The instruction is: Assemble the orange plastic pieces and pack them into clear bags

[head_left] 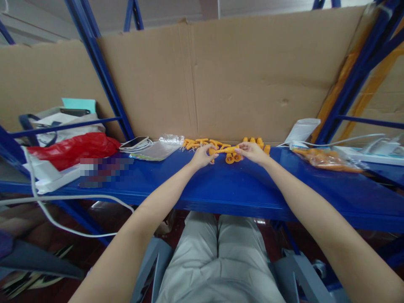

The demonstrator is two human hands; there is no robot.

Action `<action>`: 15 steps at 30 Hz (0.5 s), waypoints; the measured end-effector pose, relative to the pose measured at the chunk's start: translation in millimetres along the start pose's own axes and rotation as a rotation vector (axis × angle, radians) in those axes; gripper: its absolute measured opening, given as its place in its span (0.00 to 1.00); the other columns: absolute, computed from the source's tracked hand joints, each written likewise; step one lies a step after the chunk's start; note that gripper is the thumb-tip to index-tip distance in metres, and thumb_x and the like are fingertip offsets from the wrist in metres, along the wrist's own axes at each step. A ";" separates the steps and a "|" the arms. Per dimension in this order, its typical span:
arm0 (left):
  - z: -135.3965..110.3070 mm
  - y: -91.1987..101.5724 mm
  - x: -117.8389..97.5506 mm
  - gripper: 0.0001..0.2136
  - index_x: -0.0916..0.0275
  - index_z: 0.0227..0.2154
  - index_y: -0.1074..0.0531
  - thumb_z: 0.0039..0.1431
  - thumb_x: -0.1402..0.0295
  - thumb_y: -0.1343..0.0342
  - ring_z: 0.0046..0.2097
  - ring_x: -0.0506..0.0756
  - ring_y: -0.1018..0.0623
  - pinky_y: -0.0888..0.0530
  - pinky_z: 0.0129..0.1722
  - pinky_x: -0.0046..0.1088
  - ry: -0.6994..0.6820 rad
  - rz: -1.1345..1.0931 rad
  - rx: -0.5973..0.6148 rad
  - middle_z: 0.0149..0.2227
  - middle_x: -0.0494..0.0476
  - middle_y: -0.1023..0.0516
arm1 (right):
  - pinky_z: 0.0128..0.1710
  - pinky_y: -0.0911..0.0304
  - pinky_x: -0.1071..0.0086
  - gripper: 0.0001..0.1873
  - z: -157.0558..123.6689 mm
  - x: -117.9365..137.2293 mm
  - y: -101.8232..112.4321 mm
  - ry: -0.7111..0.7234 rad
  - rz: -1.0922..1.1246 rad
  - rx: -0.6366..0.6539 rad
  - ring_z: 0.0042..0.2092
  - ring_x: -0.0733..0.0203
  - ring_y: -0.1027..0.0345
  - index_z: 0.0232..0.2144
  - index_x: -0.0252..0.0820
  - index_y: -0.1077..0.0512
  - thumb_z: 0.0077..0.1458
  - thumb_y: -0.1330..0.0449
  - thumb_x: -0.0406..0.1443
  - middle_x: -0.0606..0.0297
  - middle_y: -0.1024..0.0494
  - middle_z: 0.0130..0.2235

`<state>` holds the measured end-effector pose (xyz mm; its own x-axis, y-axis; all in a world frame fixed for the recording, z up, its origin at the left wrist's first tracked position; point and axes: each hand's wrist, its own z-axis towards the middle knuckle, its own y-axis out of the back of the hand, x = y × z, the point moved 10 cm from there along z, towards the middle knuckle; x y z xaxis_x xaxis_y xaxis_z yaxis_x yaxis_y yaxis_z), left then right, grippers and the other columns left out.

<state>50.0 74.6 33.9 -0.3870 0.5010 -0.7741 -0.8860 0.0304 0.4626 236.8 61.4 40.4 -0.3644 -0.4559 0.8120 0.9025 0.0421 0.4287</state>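
A slim orange plastic piece (226, 150) lies level between my two hands, just above the blue shelf. My left hand (202, 157) has thumb and fingers curled around its left end, where a wider orange part shows. At the other end my right hand (253, 152) pinches the piece between thumb and fingertips. Just below it stand round, hollow orange cups (229, 158). Behind my left hand lies a loose pile of orange plastic pieces (190, 144) with small silvery bits beside it. More orange parts (259, 141) stand behind my right hand.
Cardboard (240, 75) walls off the back of the blue shelf (202, 189). On the left lie a clear plastic bag (160, 149), a phone with a white cable (135, 144) and a red bag (78, 145). A bag of orange parts (328, 158) is at right.
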 end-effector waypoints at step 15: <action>-2.7 0.2 -17.2 0.07 0.61 0.37 0.28 0.55 0.73 0.39 0.22 0.48 0.25 0.26 0.29 0.25 -0.191 0.217 -0.012 0.25 0.45 0.25 | 0.32 0.31 0.44 0.36 -3.1 -17.1 -8.4 -0.178 -0.035 0.071 0.32 0.43 0.25 0.21 0.43 0.31 0.49 0.47 0.68 0.46 0.24 0.25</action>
<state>55.9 63.7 46.1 -0.5136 0.6483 -0.5621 -0.7914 -0.1049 0.6022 236.2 66.2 21.7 -0.4362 -0.2943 0.8504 0.8721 0.0946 0.4800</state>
